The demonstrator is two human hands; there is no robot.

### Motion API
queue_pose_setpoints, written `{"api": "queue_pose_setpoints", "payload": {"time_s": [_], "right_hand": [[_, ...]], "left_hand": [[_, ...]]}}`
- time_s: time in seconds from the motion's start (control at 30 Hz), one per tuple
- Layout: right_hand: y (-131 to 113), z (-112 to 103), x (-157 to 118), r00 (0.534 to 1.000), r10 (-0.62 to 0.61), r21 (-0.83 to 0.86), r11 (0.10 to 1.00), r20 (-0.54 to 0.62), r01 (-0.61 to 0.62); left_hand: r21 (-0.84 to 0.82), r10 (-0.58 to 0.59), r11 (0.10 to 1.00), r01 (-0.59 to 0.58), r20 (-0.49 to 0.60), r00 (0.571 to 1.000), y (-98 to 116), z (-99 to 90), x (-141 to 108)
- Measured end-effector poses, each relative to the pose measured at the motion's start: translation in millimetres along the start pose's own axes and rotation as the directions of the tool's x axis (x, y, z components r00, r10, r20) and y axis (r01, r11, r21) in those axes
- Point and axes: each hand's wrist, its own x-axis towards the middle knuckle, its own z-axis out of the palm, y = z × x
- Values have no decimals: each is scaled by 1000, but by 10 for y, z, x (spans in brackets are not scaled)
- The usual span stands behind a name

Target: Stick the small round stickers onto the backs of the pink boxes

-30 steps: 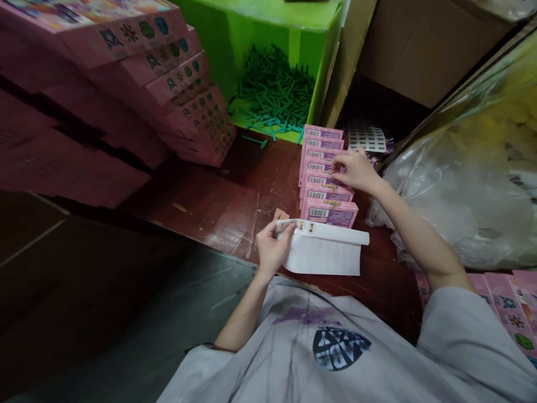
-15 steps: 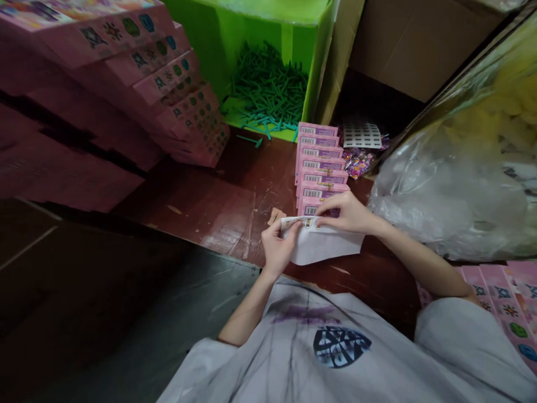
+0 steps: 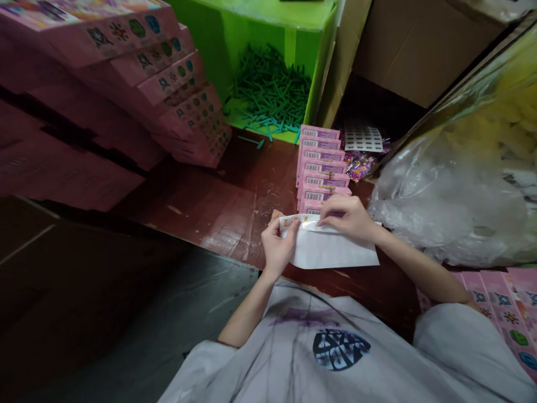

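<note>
A white sticker sheet [image 3: 335, 250] with small gold-printed stickers along its curled upper strip is held up in front of my chest. My left hand [image 3: 278, 246] pinches its left end between thumb and fingers. Closed at the upper edge, just right of the printed stickers, is my right hand [image 3: 346, 215]; whether a single sticker is between its fingertips I cannot tell. Behind the sheet, a row of overlapping pink boxes [image 3: 323, 167] with barcodes runs away from me. My right hand partly covers the nearest one.
Left stand stacked pink cartons [image 3: 184, 84]. A green bin [image 3: 205, 33] holds many green sticks [image 3: 272, 89], and one loose green piece [image 3: 259, 144] lies before it. Another sticker sheet [image 3: 363, 138] rests on shiny packets [image 3: 359, 166]. A big clear plastic bag [image 3: 440, 196] is at the right.
My right hand has shifted slightly right and its fingers are drawn closer together. The sheet's lower part has swung out to the right and shows more. My left hand keeps its hold.
</note>
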Motion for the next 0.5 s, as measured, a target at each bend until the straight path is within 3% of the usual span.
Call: {"api": "queue_pose_setpoints", "payload": {"time_s": [0.07, 0.17, 0.27, 0.37, 0.5], "right_hand": [[55, -151, 165, 998, 53, 32, 998, -40, -52], [290, -457, 523, 983, 123, -97, 986, -134, -136], [601, -676, 858, 968, 222, -196, 950, -118, -242], [863, -707, 1045, 966, 255, -252, 932, -54, -260], [1097, -632, 1091, 965, 262, -366, 900, 15, -239]], "left_hand": [[-7, -19, 1000, 19, -14, 1000, -33, -14, 14], [5, -37, 999, 37, -26, 999, -49, -41, 26], [11, -37, 999, 37, -22, 999, -42, -80, 29], [10, -44, 999, 44, -19, 999, -47, -120, 33], [17, -53, 998, 53, -15, 998, -59, -143, 44]]}}
